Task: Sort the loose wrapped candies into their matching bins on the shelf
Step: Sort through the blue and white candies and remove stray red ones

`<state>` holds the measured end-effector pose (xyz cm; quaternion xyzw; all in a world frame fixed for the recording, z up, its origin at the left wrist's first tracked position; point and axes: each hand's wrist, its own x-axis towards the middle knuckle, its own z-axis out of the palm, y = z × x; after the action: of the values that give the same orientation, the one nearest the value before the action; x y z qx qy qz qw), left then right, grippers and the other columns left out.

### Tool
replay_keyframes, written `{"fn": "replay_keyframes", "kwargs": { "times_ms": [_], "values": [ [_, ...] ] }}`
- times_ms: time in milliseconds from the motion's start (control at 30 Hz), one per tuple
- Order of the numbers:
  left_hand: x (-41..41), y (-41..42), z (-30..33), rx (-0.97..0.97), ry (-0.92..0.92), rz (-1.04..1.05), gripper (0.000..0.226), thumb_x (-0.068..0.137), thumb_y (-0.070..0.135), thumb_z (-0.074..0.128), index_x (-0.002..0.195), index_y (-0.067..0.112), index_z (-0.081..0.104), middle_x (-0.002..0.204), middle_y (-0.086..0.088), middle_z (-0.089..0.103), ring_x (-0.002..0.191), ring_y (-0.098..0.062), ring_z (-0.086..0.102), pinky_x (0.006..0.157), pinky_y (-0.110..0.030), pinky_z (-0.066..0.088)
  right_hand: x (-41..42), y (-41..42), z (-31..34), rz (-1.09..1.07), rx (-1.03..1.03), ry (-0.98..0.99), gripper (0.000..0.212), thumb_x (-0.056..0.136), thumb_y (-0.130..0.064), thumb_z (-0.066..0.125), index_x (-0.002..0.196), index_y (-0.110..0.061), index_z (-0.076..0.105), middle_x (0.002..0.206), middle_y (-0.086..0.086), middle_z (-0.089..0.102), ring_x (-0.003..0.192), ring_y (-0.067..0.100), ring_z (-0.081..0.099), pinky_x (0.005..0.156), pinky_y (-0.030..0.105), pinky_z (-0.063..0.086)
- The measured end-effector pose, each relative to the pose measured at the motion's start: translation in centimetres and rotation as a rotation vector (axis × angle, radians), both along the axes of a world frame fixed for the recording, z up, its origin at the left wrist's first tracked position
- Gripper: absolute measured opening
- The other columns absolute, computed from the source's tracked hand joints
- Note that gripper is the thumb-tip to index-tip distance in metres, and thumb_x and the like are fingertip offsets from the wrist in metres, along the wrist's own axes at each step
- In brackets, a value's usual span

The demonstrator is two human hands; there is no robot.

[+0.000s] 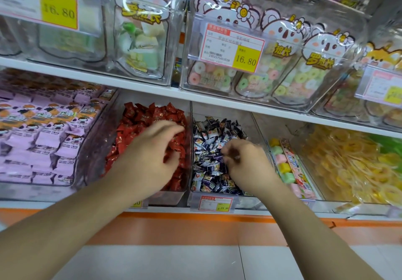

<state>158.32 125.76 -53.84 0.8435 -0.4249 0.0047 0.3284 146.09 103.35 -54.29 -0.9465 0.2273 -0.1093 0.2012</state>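
Now, left hand (152, 149): spread loosely over red candies (152, 114).
Right hand (245, 162): blurred, seemingly pinching a wrapper in dark-wrapped candies (208, 136), nearer.

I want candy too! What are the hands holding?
Right hand seems to pinch a dark-wrapped candy; blurred. Left hand: cannot tell.

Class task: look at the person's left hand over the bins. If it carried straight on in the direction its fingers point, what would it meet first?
The left hand points forward and down into the bin of red wrapped candies. It would most likely meet that red pile first, if it is not touching already; blur and depth leave contact unclear.
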Motion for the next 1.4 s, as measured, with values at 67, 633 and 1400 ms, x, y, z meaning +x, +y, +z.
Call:
{"fn": "replay_keyframes", "kwargs": {
  "times_ms": [67,633,1400],
  "values": [
    [-0.6,-0.8,-0.6,0.058,-0.012,-0.151,0.056,0.102,0.039,0.055,0.155,0.040,0.036,0.161,0.029,0.023,0.145,0.005,0.025,0.121,-0.023,0.021,0.6,1.2,-0.1,0.130,0.285,0.053,0.032,0.096,0.002,0.054,0.098,-0.025,0.071,0.090,-0.005,0.073,0.081,0.002,0.068,0.071,0.023,0.057],
    [-0.3,-1.6,-2.8,0.034,0.044,-0.253,0.045,0.102,0.050,0.049,0.146,0.046,0.045,0.160,0.040,0.015,0.144,0.003,0.035,0.119,-0.029,0.032,1.2,-1.6,-2.1,0.094,0.168,0.254,0.075,0.087,-0.019,0.080,0.151,-0.041,0.047,0.144,-0.016,0.059,0.131,0.009,0.056,0.106,0.020,0.040],
    [-0.5,-2.0,-2.7,0.030,0.094,-0.239,0.042,0.102,0.045,0.051,0.144,0.046,0.048,0.158,0.042,0.015,0.140,0.014,0.029,0.101,-0.003,0.021,3.0,-0.4,-4.2,0.326,-0.082,0.215,0.065,0.084,-0.066,0.064,0.145,-0.054,0.045,0.166,-0.017,0.021,0.152,0.022,0.015,0.121,0.053,0.029]
  ]
}}
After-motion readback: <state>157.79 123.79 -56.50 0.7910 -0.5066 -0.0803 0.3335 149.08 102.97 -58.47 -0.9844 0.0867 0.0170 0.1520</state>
